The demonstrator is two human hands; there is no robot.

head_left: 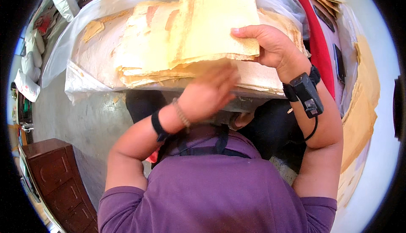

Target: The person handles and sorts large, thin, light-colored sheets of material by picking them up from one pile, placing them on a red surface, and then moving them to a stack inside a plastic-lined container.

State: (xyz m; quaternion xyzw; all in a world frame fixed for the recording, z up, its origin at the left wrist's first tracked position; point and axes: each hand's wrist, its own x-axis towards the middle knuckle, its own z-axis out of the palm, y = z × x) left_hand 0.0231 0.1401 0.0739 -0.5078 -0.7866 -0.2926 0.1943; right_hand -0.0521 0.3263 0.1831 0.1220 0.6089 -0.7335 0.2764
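Right hand (270, 47) pinches the lifted edge of a thin, pale-yellow, brittle sheet (215, 19), thumb on top. Sheet sits atop the stack of similar sheets (144, 59) on a plastic-covered table (84, 30). Left hand (209, 91) lies against the stack's front edge, blurred; finger position cannot be told.

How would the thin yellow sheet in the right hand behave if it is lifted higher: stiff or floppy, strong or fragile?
The thin yellow sheet probably stays fairly stiff: the right hand lifts it by one edge and it stands up with only a slight curve. It is likely brittle, since the stack of sheets shows ragged, chipped edges. It seems light, as one hand raises it.
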